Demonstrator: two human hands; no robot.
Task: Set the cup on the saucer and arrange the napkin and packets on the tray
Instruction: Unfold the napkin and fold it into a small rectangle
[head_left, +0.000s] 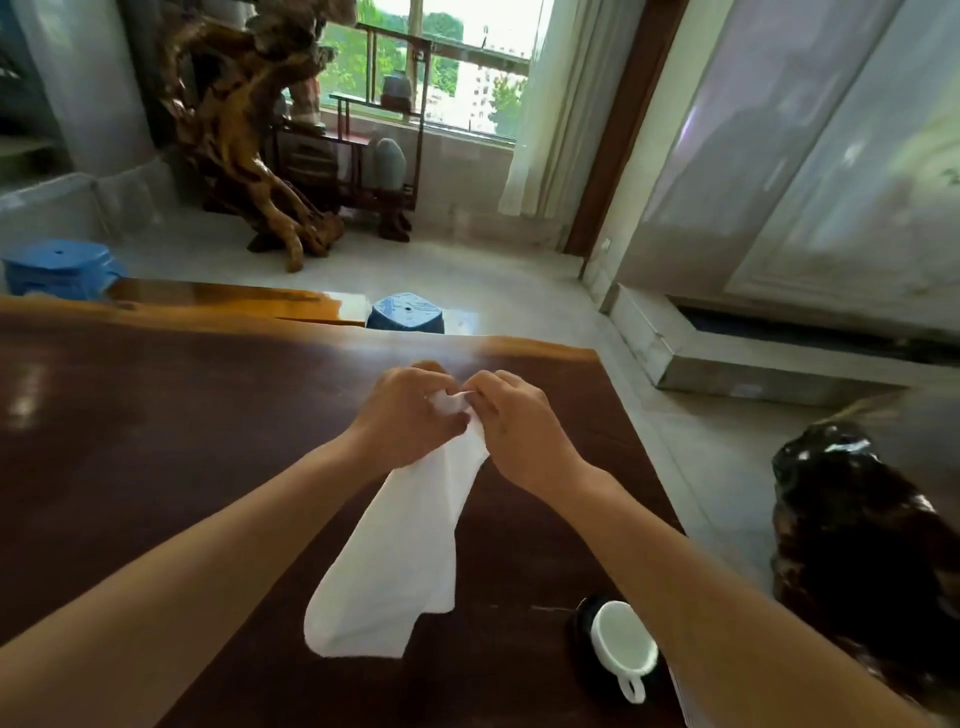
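Head view: left hand (410, 415), right hand (519, 426) raised, fingers pinching napkin (400, 545) top.

I stand at a dark glossy wooden table (156, 441) filling the lower left of the frame. Beyond it, upper left, a gnarled root sculpture (244, 130) rises beside a small dark shelf (374, 156) under a bright window (467, 62) showing green trees. Two blue stools (57, 267) sit on the pale floor (493, 280), and a dark rock (857, 530) sits lower right
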